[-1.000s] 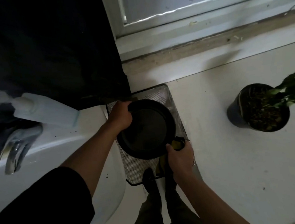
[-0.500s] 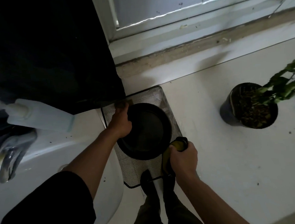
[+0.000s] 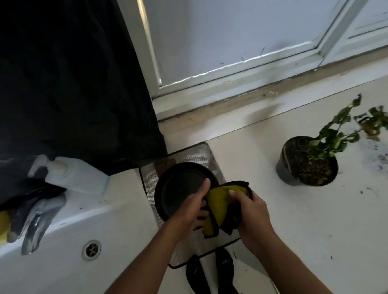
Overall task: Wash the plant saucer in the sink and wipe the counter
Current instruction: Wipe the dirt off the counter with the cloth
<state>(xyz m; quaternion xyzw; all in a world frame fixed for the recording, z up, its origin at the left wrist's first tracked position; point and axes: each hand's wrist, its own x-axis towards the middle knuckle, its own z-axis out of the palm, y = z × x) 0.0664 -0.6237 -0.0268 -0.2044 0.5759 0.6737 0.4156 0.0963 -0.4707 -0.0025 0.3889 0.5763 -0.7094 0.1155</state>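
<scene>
The black round plant saucer (image 3: 180,187) rests in a mesh tray (image 3: 208,153) between the white sink (image 3: 58,262) and the counter (image 3: 322,229). Just in front of the saucer, both hands grip a yellow and dark cloth (image 3: 219,211). My left hand (image 3: 191,211) holds its left side, thumb up against the saucer's near rim. My right hand (image 3: 251,214) pinches the cloth's top right part.
A potted plant (image 3: 310,161) in a black pot stands on the counter at right, with loose soil (image 3: 384,157) scattered beyond it. A chrome tap (image 3: 37,224), a soap dispenser (image 3: 74,174) and a dark glove (image 3: 22,216) sit on the sink's left. The window frame (image 3: 229,81) runs behind.
My left hand let go of the saucer's far rim and came down onto the cloth. My right hand lifted the cloth from the tray's front. The saucer now lies alone in the tray.
</scene>
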